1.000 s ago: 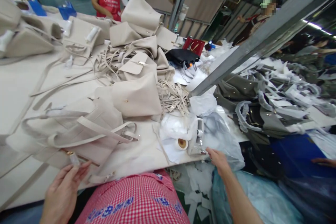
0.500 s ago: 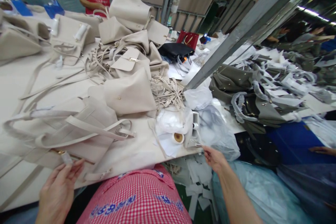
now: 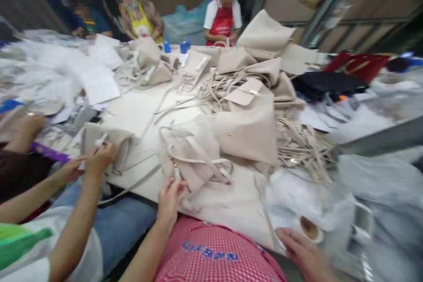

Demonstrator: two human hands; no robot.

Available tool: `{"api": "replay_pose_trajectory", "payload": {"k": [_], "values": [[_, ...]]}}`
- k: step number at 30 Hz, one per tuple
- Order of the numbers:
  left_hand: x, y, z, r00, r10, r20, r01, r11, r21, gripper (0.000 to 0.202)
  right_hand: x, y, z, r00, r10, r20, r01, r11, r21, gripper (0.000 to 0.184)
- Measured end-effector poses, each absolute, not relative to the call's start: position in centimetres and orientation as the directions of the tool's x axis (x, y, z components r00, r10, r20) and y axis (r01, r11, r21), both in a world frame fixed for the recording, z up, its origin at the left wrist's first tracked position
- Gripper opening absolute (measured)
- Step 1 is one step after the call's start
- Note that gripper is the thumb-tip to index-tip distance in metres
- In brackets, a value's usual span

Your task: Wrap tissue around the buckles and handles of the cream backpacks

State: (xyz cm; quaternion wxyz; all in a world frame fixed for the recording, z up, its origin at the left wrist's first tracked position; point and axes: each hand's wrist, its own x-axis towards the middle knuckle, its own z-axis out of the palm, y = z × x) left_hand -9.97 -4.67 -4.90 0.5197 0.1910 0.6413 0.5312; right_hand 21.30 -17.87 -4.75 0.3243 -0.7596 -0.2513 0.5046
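A beige handbag (image 3: pixel 201 174) with long straps lies on the table in front of me. My left hand (image 3: pixel 170 196) is closed at its near edge, thumb and fingers pinching a zipper pull (image 3: pixel 177 172) wrapped in pale material. My right hand (image 3: pixel 304 251), blurred, is at the table's front edge with fingers drawn together. A thin whitish sliver shows by its fingertips, too smeared to name. Just beyond that hand are a roll of tape (image 3: pixel 309 229) and a white tape dispenser (image 3: pixel 361 224), with crumpled clear plastic around them.
Beige bags (image 3: pixel 247 136) are heaped behind the handbag, beside a pile of thin straps (image 3: pixel 300 150). At my left a co-worker's hands (image 3: pixel 99 158) work on another beige bag (image 3: pixel 110 141). White paper (image 3: pixel 92 75) covers the far left. People stand across the table.
The view has swung left, bringing the neighbouring co-worker into sight. My right hand has come away from the tape dispenser toward me and the left. My left hand keeps its pinch at the handbag.
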Motion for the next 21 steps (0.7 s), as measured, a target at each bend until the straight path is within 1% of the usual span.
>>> {"api": "replay_pose_trajectory", "payload": {"k": [2,3,5,7,10,15,18,21], "values": [[-10.2,-5.0,-5.4,-0.401,0.809,-0.429,-0.273,0.342,0.899,0.032,17.4,-12.8,-2.5,0.087,0.827,-0.556,0.175,-0.562,-0.808,0.03],[-10.3,-5.3,-5.6,-0.408,0.813,-0.416,-0.26,0.334,0.906,0.033,15.2,-10.5,-1.3,-0.049,0.856,-0.515,0.207,-0.495,-0.844,0.027],[-10.3,-5.9,-5.9,-0.41,0.821,-0.397,-0.24,0.323,0.916,0.032,10.6,-6.7,0.7,-0.25,0.873,-0.418,0.233,-0.365,-0.902,0.024],[-10.3,-6.6,-6.0,-0.407,0.831,-0.379,-0.222,0.312,0.924,0.029,6.6,-4.2,1.5,-0.36,0.862,-0.356,0.256,-0.276,-0.926,0.024],[-10.5,-7.2,-6.2,-0.407,0.842,-0.354,-0.196,0.298,0.934,0.024,3.0,-2.2,0.5,-0.418,0.843,-0.337,0.351,-0.192,-0.916,0.024],[-10.7,-7.6,-6.1,-0.399,0.85,-0.343,-0.168,0.3,0.939,0.017,1.5,-0.5,-1.7,-0.437,0.801,-0.41,0.533,-0.137,-0.835,0.022],[-10.7,-7.7,-5.9,-0.386,0.858,-0.34,-0.161,0.3,0.94,0.015,1.3,0.0,-2.3,-0.427,0.796,-0.43,0.593,-0.113,-0.798,0.022],[-10.7,-7.7,-5.8,-0.373,0.862,-0.342,-0.161,0.303,0.939,0.014,1.1,0.2,-2.7,-0.434,0.786,-0.44,0.612,-0.101,-0.784,0.024]]}}
